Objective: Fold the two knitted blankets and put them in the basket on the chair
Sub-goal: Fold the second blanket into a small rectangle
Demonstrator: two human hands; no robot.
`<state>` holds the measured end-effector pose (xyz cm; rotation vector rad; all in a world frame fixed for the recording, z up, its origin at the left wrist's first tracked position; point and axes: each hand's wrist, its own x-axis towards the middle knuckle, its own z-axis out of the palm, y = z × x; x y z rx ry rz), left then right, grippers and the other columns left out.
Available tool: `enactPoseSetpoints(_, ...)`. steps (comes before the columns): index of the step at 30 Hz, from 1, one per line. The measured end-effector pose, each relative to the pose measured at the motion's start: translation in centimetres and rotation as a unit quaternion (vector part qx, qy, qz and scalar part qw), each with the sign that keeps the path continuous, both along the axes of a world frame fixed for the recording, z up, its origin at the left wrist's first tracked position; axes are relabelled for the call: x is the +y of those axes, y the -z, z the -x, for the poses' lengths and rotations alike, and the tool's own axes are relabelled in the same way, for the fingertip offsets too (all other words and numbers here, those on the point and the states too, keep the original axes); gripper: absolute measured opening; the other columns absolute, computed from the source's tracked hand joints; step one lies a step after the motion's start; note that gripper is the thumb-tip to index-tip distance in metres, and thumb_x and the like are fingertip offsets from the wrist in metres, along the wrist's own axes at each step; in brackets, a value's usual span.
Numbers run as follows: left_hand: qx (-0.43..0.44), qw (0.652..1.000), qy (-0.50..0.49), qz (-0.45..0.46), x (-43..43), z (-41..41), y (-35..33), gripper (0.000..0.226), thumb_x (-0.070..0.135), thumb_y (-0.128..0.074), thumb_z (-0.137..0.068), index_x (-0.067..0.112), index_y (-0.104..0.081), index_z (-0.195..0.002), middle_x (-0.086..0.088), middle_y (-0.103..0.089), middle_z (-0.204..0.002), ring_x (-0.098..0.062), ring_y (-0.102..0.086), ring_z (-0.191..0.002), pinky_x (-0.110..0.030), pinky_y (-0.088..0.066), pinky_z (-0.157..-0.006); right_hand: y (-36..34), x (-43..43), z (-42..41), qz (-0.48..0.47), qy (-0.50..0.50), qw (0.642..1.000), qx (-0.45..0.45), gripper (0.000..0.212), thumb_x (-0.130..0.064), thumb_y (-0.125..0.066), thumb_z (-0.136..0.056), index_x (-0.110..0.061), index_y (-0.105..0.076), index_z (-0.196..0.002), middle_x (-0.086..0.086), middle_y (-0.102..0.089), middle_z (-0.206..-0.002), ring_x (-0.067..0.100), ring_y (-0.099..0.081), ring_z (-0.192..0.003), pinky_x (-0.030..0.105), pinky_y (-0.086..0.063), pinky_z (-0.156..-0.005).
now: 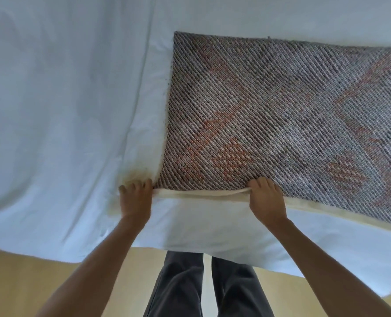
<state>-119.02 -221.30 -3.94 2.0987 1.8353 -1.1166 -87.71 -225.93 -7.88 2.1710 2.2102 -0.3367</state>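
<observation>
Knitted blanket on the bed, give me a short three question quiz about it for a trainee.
1. True or false: both hands grip the near edge of the knitted blanket.
2. Which hand is at the blanket's corner: A left, B right?
3. What does the blanket lie on?

Key:
1. True: left hand and right hand pinch its cream underside edge.
2. A.
3. A white bed sheet.
</observation>
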Motion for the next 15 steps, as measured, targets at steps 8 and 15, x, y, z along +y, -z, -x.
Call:
enactPoseSetpoints(8, -0.075, 0.997, 0.011, -0.02, -0.5, -2.2, 0.0, 0.064, 0.035, -0.065, -0.069, 0.011, -0.039, -0.123, -0.015, -0.045, -0.125, -0.034, -0.042, -0.116, -0.042, -0.04, -0.09, 0.2, -1.8, 0.9, -0.023, -0.013, 1.0, -0.007, 0.029, 0.006, -0.062, -0.063, -0.005, -0.06, -0.09, 0.011, -0.054, -0.082, 0.029, -0.05, -0.073, 0.039, -0.044, -0.063)
enactPoseSetpoints(15, -0.14, 0.983, 0.101, -0.066, -0.5, -4.0, 1.3, 0.059, 0.003, -0.085, -0.031, 0.009, -0.059, -0.084, -0.015, -0.056, -0.079, -0.029, -0.055, -0.065, -0.033, -0.045, -0.049, 0.5, -1.5, 1.1, -0.034, -0.019, 0.999, -0.029, 0.028, 0.01, -0.068, -0.063, -0.008, -0.059, -0.082, 0.009, -0.053, -0.076, 0.027, -0.05, -0.067, 0.036, -0.043, -0.058)
